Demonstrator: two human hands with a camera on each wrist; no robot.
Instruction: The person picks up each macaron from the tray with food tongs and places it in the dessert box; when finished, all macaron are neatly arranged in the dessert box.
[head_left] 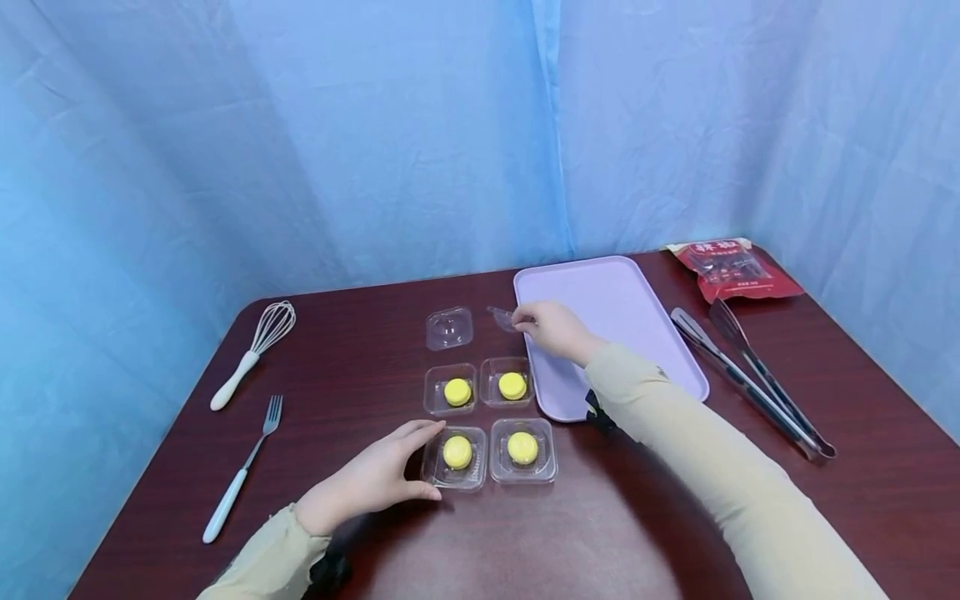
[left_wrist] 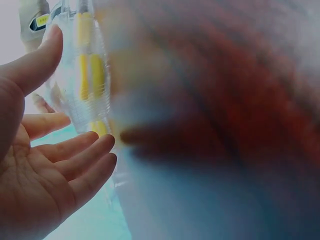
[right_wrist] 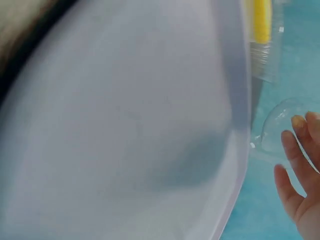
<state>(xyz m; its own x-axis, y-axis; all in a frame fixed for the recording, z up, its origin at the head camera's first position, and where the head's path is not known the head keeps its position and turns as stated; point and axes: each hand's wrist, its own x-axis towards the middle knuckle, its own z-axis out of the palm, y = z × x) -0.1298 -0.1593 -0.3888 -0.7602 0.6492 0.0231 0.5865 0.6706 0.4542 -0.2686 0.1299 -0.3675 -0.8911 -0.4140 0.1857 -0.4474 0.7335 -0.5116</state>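
Note:
Between finger and thumb, my right hand (head_left: 553,327) pinches a clear plastic lid (head_left: 500,318), tilted up off the table beside the tray's left edge. In the right wrist view the lid (right_wrist: 275,131) rises behind the fingertips. My left hand (head_left: 372,475) lies with fingers and thumb spread at the left side of the near left clear box (head_left: 474,478); whether it touches the box I cannot tell. That box holds a yellow macaron (head_left: 457,452). Three similar boxes with yellow macarons stand close by: near right (head_left: 522,476), far left (head_left: 435,407), far right (head_left: 491,398).
Another clear lid (head_left: 450,332) lies behind the boxes. A lilac tray (head_left: 615,308) is at the back right, with metal tongs (head_left: 757,392) and a red food packet (head_left: 731,268) beyond. A whisk (head_left: 247,362) and a fork (head_left: 236,492) lie left. A blue curtain (head_left: 412,142) hangs behind.

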